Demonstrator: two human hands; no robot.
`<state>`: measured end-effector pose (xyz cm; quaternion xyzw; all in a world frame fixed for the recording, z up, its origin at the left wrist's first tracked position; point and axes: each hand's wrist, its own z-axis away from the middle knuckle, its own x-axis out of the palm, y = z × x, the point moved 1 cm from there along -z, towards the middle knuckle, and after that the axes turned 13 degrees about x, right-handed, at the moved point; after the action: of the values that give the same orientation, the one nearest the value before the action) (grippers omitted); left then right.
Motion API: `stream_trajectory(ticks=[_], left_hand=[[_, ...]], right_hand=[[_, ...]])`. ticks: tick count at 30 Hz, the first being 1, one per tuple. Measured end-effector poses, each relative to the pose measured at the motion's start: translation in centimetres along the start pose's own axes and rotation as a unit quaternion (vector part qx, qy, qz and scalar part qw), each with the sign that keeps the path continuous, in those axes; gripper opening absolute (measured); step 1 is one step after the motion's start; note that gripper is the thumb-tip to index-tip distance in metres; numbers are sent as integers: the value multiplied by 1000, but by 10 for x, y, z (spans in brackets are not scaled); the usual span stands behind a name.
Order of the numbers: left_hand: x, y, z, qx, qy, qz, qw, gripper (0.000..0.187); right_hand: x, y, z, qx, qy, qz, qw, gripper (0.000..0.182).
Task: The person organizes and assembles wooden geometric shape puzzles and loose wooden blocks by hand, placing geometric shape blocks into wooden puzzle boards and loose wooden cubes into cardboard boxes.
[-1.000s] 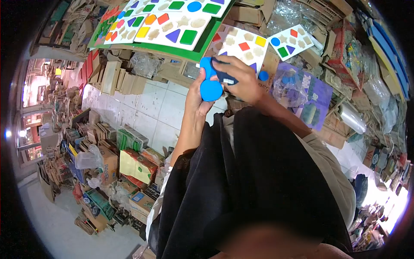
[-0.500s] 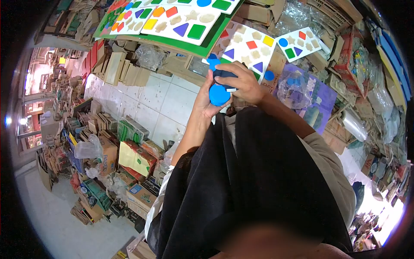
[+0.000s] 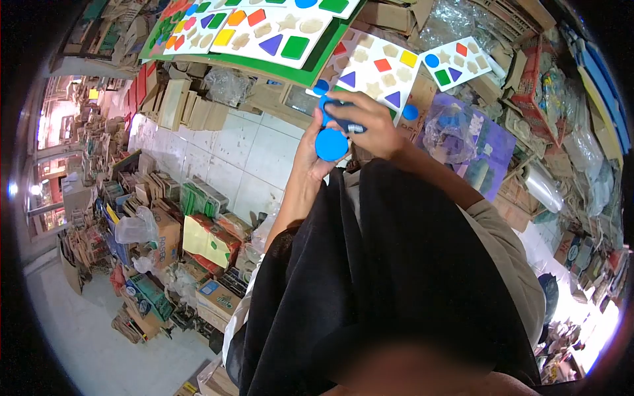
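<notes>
- Left hand (image 3: 308, 148) is up in front of the chest, fingers curled round a blue round piece (image 3: 331, 144), its flat painted face turned toward the camera
- Right hand (image 3: 370, 122) sits on top, fingers closed tight over a dark brush (image 3: 348, 123); a strip of pale bristles peeks out just under the knuckles
- Brush is pressed against the upper part of the blue piece, right where the two hands meet; whether the bristles actually touch the paint is hard to tell under the fingers
- More blue shows above the right hand's fingers, so the piece runs up behind the grip
- Just beyond the hands lies a white shape board (image 3: 376, 66) with red, yellow, blue and green shapes set in it and bare wooden cut-outs beside them
- A larger white board (image 3: 274, 30) rests on a green sheet (image 3: 310, 72) further up, also filled with coloured shapes
- A small blue disc (image 3: 411, 112) lies just to the right of the right hand, near a crumpled plastic bag (image 3: 452, 132) on a purple panel (image 3: 489, 148)
- White floor tiles (image 3: 231, 158) show below the left arm, with stacked boxes and wooden parts crowding the edges
- A dark garment (image 3: 396, 284) fills the lower middle of the view
</notes>
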<state>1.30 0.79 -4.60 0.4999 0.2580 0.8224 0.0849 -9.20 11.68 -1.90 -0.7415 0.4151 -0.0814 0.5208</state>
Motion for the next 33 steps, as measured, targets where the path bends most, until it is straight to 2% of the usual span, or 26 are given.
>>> stream_trajectory(ticks=[1, 4, 6, 8, 9, 10, 12, 14, 16, 18, 20, 21, 22, 24, 25, 26, 27, 28, 29, 30, 31, 33], left_hand=[[12, 0, 2, 3, 16, -6, 1000, 45], [19, -3, 3, 5, 0, -24, 1000, 48], [5, -3, -1, 2, -24, -14, 1000, 46], [2, -1, -4, -6, -55, 8, 998, 43], [1, 2, -5, -4, -101, 72, 992, 40], [-1, 4, -6, -2, -102, 72, 992, 40], [-3, 9, -3, 29, -72, 8, 997, 39], [-1, 16, -3, 48, -61, -28, 997, 39], [-1, 18, 0, 61, -97, -173, 978, 39], [0, 22, -1, 49, -100, -206, 972, 42], [15, 24, 5, 3, -186, -318, 930, 46], [32, 22, 8, -30, -215, -290, 932, 50], [26, 20, 5, -36, -219, -290, 931, 50], [13, 22, -13, -2, -260, -223, 939, 49], [16, 27, -12, -8, -276, -221, 935, 48], [14, 32, -14, -9, -277, -227, 934, 48], [9, 36, -17, -21, -280, -236, 930, 47], [6, 39, -19, -35, -283, -243, 927, 47], [7, 44, -24, -14, -279, -248, 927, 43], [4, 56, -35, -7, -263, -276, 924, 41], [0, 73, -50, 1, -247, -304, 920, 39], [37, 115, -79, 38, -172, -461, 870, 33]], right_hand=[[-3, -1, 4, -56, -35, 41, 997, 36], [-10, 7, 7, -69, -69, 54, 994, 34], [-10, 4, 6, -58, -69, 40, 995, 30], [-4, -2, -2, 14, -21, -72, 997, 20], [-3, -9, -7, 14, 3, -80, 997, 18], [-4, -13, -13, 13, 2, -80, 997, 18], [-5, -19, -22, 86, 11, -125, 988, 19], [-6, -15, -29, 84, -1, -125, 989, 17], [-8, -8, -29, 204, -54, -212, 954, 14], [-9, 3, -36, 200, -71, -189, 959, 14], [-7, 8, -38, 253, -82, -183, 946, 17], [-1, 10, -36, 236, -120, -148, 953, 24], [10, 27, -29, 295, -154, -171, 927, 27], [2, 46, -21, 208, -43, -169, 962, 28], [-8, 52, -15, 326, -4, -163, 931, 24], [-21, 66, -7, 367, 16, -223, 903, 22], [-39, 62, -2, 429, 43, -226, 874, 21], [-55, 58, 4, 446, 84, -212, 865, 22], [-66, 61, 11, 423, 113, -242, 866, 24], [-77, 51, 18, 446, 133, -290, 836, 26], [-85, 51, 24, 470, 161, -277, 822, 26], [-93, 52, 38, 491, 190, -267, 807, 26]])
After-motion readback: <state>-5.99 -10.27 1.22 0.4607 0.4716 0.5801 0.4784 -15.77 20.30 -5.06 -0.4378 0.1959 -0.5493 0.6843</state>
